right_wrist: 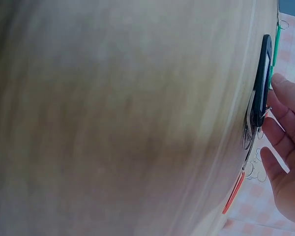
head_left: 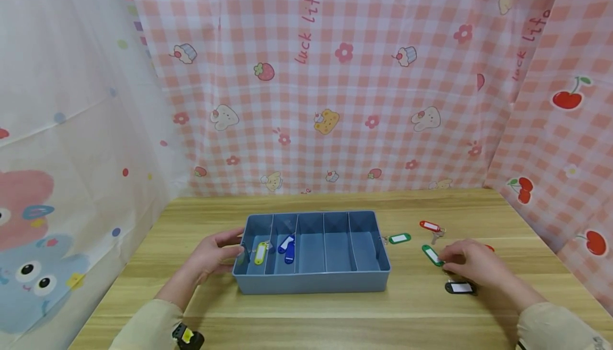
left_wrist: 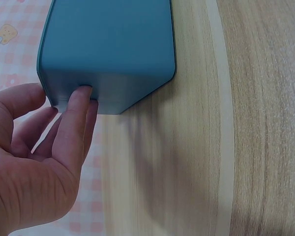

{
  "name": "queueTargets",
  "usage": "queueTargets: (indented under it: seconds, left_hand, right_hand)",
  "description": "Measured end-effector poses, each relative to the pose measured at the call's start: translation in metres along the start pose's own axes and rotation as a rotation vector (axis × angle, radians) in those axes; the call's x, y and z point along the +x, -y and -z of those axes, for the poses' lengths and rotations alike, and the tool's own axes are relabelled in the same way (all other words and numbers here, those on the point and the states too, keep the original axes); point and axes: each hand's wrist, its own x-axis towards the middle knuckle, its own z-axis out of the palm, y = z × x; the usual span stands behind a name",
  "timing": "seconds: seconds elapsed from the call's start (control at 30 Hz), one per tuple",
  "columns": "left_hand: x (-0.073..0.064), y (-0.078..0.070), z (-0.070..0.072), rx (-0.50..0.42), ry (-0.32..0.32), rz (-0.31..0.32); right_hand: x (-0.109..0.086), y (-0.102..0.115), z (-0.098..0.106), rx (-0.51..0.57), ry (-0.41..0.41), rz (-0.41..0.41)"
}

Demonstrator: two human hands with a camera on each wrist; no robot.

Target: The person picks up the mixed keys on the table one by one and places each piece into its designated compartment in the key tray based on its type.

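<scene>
A long blue-grey compartment box (head_left: 311, 282) stands on the table. My left hand (head_left: 217, 252) touches its left end wall from outside, fingers fairly straight in the left wrist view. A yellow key tag (head_left: 260, 253) lies in the leftmost compartment, and blue key tags (head_left: 289, 252) lie in the second. To the right of the box, my right hand (head_left: 471, 262) has thumb and forefinger at the near end of a green key tag (head_left: 432, 255), seemingly pinching it; the fingertips are partly hidden. Just below that hand is a black key tag (head_left: 461, 288), close by in the right wrist view too (right_wrist: 263, 81).
Another green key tag (head_left: 399, 238) lies beside the box's right wall. Behind the right hand is a red key tag (head_left: 430, 226) with a key; a second red tag (head_left: 489, 248) is mostly hidden by the hand. Patterned cloth (head_left: 345, 89) hangs along the table's back and sides.
</scene>
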Motion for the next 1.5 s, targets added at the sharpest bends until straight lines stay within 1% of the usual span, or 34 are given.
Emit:
queueTargets:
  seconds: [0.13, 0.23, 0.3, 0.47, 0.6, 0.7, 0.9, 1.07, 1.3, 1.5]
  left_hand:
    - [0.0, -0.001, 0.0, 0.006, 0.0, 0.0]
    - [0.0, -0.001, 0.0, 0.008, 0.004, -0.005]
    - [0.0, -0.001, 0.0, 0.008, 0.005, -0.01]
    - [0.0, -0.001, 0.0, 0.011, 0.003, -0.01]
    - [0.0, -0.002, 0.0, 0.006, 0.002, -0.005]
    - [-0.001, -0.002, 0.0, 0.008, 0.002, -0.009]
    - [-0.001, -0.002, 0.0, 0.012, -0.004, -0.009]
    - [0.0, -0.001, 0.0, 0.022, 0.001, -0.011]
    - [0.001, 0.0, 0.0, 0.032, -0.001, -0.011]
    - [0.0, -0.001, 0.0, 0.038, -0.009, -0.005]
  right_hand:
    - [0.0, 0.002, 0.0, -0.009, -0.001, -0.04]
    - [0.0, 0.002, 0.0, -0.013, -0.017, -0.05]
    - [0.0, 0.002, 0.0, -0.021, -0.027, -0.071]
    - [0.0, 0.002, 0.003, 0.007, -0.042, -0.132]
    - [0.0, 0.004, 0.008, 0.04, -0.072, -0.155]
    - [0.001, 0.005, 0.011, 0.044, -0.099, -0.159]
    - [0.004, 0.008, 0.017, 0.038, -0.127, -0.164]
    - [0.007, 0.01, 0.021, 0.022, -0.159, -0.15]
    - [0.009, 0.013, 0.025, 0.022, -0.178, -0.17]
    - [0.011, 0.015, 0.027, 0.024, -0.22, -0.18]
